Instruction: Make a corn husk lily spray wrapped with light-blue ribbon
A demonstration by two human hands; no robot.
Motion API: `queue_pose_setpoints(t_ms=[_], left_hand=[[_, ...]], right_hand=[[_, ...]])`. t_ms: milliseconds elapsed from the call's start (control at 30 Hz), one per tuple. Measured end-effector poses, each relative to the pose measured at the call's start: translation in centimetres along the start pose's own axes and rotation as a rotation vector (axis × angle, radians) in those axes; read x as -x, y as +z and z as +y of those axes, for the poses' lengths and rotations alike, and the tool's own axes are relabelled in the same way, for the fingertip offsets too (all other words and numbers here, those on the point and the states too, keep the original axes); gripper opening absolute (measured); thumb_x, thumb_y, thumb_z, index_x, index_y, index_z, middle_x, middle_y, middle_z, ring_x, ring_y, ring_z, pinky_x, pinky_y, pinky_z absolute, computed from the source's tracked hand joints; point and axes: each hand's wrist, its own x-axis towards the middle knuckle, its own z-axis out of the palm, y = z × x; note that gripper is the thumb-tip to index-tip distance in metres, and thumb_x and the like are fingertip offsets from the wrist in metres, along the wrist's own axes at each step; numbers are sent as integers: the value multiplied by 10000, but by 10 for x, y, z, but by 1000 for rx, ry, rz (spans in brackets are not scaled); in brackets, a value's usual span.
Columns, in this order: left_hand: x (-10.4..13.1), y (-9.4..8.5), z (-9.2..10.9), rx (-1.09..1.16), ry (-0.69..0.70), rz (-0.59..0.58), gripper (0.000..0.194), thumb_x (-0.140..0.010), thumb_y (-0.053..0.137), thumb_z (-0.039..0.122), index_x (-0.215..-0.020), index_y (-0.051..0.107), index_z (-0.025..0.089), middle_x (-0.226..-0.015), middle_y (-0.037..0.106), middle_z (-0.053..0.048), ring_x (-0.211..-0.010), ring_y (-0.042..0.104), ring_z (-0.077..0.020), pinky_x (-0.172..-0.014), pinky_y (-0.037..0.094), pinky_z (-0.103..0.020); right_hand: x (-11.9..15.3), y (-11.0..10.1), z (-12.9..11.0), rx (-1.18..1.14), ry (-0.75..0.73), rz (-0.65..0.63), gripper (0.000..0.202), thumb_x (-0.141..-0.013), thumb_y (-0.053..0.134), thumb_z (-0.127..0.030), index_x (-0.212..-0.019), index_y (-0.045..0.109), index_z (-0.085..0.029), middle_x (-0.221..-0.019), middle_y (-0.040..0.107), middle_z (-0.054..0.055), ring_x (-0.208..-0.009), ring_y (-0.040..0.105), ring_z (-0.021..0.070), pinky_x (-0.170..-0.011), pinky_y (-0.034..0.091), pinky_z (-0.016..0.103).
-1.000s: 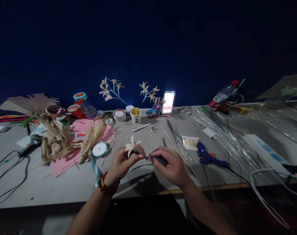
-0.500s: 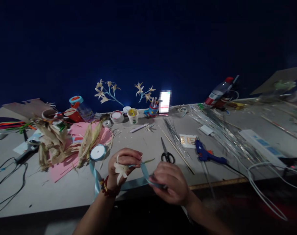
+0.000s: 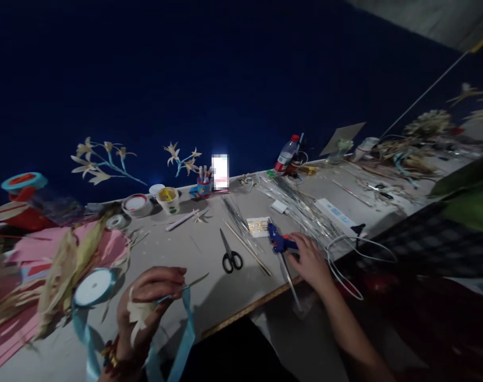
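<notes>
My left hand (image 3: 152, 297), closed, pinches a wrapped stem with a pale husk flower (image 3: 140, 313) against the palm and a thin leaf tip (image 3: 197, 279) pointing out right. Light blue ribbon (image 3: 187, 329) hangs from the fingers in a loop toward its spool (image 3: 94, 286) on the left. My right hand (image 3: 309, 260) rests on the handle of a blue glue gun (image 3: 279, 240), fingers curled over its end. The gun lies on the table by a small white card (image 3: 257, 227). Black-handled scissors (image 3: 231, 260) lie between my hands.
Pink paper (image 3: 22, 329) and dry husks (image 3: 60, 281) cover the left. Paint cups (image 3: 167, 204), a pen holder (image 3: 204, 187) and a lit phone (image 3: 220, 172) stand at the back. Wires, a bottle (image 3: 286, 156), a power strip (image 3: 335, 213) and a white cable (image 3: 348, 289) are right.
My right hand has let go of the ribbon and moved right onto the glue gun. My left hand keeps the stem; the ribbon now hangs down. The view has turned right.
</notes>
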Motion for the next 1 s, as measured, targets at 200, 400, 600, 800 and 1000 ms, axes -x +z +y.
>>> queue_pose_setpoints(t_ms=[200, 400, 600, 800, 1000], left_hand=[[4, 0, -3, -45, 28, -77, 134, -804, 663, 155, -853, 752, 243, -919, 704, -61, -947, 679, -278, -797, 587, -421], [6, -1, -5, -35, -22, -50, 126, -814, 660, 151, -854, 747, 234, -926, 689, -57, -974, 671, -267, -829, 566, -403], [-1, 5, -7, 86, -58, -6, 99, -827, 665, 252, -817, 761, 228, -866, 690, -69, -900, 668, -253, -843, 559, -440], [-6, 11, -15, 220, -121, 112, 63, -789, 698, 191, -745, 736, 215, -809, 657, -33, -803, 630, -190, -869, 561, -450], [-6, 14, -13, 213, -167, 135, 70, -774, 718, 196, -704, 726, 196, -803, 642, -39, -793, 631, -187, -866, 567, -451]], right_hand=[[-18, 15, 18, 79, -72, -157, 450, -744, 531, -112, -1189, 584, -153, -1072, 630, 116, -994, 589, 273, -897, 468, 379], [-24, 20, 23, 97, -61, -117, 369, -769, 499, -129, -1125, 594, -150, -1046, 583, 132, -988, 565, 293, -882, 465, 405], [-23, 36, 45, -14, -93, -94, 329, -844, 468, -294, -1130, 577, -174, -1062, 550, 128, -979, 594, 281, -884, 496, 401], [-25, 44, 56, -58, -99, -150, 358, -877, 416, -333, -1174, 533, -170, -1187, 561, 153, -1055, 608, 305, -891, 501, 428], [-27, 34, 52, -120, -89, -171, 339, -857, 454, -333, -1137, 565, -177, -1166, 614, 142, -1072, 618, 298, -905, 502, 419]])
